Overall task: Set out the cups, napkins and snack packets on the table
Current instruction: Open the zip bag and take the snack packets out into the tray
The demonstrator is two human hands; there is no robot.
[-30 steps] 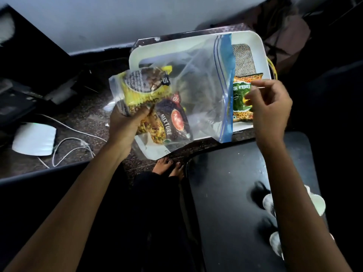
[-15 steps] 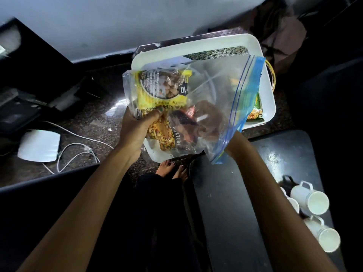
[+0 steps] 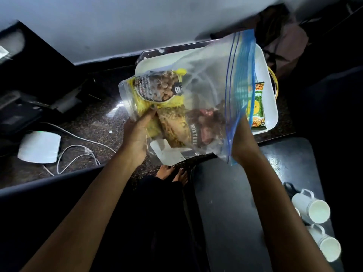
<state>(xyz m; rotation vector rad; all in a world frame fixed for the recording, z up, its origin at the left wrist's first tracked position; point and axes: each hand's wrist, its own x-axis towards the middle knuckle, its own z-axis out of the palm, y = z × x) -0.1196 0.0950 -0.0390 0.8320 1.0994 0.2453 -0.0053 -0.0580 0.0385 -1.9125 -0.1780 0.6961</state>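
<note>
A: Status on the hands?
B: Left hand grips the closed end of the clear zip bag, thumb pressed on the yellow packet through the plastic. Right hand is inside the bag through its blue-zipped mouth, at the dark "MIXTURE" packet. Blurred by the plastic, so can't tell if it's curled round it.
A: Where's the bag?
B: Held up above the white tray at far centre. A green packet lies in the tray's right side.
A: Cups?
B: Two white cups on their sides on the black tabletop, near right, just beside each other.
</note>
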